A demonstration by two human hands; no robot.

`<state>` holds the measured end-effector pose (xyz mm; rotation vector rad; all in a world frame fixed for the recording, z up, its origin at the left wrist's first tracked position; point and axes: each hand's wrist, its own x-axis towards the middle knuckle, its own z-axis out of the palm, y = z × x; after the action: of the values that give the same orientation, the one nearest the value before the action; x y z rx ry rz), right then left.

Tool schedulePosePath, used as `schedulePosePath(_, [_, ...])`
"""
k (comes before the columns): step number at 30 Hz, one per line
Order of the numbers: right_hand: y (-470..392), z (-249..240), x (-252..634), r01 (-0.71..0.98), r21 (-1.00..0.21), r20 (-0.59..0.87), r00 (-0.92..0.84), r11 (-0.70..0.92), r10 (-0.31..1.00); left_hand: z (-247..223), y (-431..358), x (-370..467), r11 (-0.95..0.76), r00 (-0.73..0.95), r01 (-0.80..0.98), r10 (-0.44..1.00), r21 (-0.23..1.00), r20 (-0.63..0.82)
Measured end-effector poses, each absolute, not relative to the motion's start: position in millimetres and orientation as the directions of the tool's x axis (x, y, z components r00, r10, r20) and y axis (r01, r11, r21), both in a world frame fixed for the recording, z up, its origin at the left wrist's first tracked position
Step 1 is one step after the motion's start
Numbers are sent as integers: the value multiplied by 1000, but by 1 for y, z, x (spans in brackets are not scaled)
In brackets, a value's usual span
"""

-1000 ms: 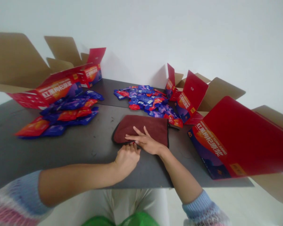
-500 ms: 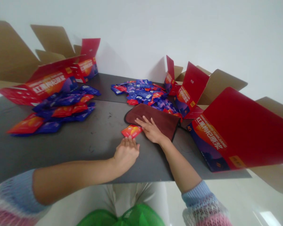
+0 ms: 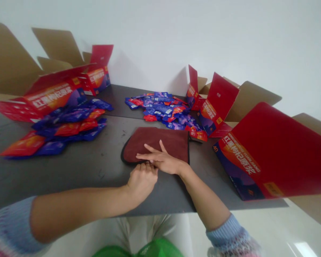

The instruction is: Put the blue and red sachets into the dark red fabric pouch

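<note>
The fingertips of your left hand are hidden at the near edge of the maroon cloth, so you cannot tell what they hold. Your right hand lies on it, fingers spread wide. Black-edged and flat, the cloth rests on the table. Open red cartons flank it, contents out of view; sachets lie heaped beyond it.

Dark grey table: surface shows scattered dark marks and a seam across the far part. Bearing directly: black-edged brown cloth, middle; sachet heap, left; second sachet heap, far middle; open red cartons, left and right.
</note>
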<state>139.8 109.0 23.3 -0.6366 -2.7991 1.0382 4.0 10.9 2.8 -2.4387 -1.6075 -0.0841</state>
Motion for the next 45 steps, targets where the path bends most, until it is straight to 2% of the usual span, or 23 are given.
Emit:
schedulePosePath(5, [113,29,144,351,-694,-70,-902,629,427,-1,12,3,-361,392,918,893,-165,222])
schedulePosePath(10, [113,35,147,350,-713,-44,-887,608,459,6,14,3,-364,379,925,909,-110,172])
schedulePosePath(14, [111,38,150,463,-645,-13,-802,608,597,10,15,5,-336,345,938,929,-83,137])
schedulePosePath(20, [108,28,147,419,-582,118,-804,697,582,10,14,7,-359,368,929,921,-92,127])
schedulePosePath(27, [119,21,144,622,-405,169,-670,671,723,11,14,12,-322,334,939,936,-118,108])
schedulePosePath(30, [124,23,149,679,-384,149,-624,626,767,9,11,14,-286,298,950,950,-125,94])
schedulePosePath(34, [120,24,146,613,-407,95,-709,677,698,9,6,16,-284,297,947,952,-150,72])
schedulePosePath(40, [113,27,132,376,-571,30,-879,730,477,20,7,14,-384,388,914,922,-134,4])
schedulePosePath(45, [117,29,130,321,-628,50,-893,709,448,20,11,14,-387,387,916,922,-108,-21])
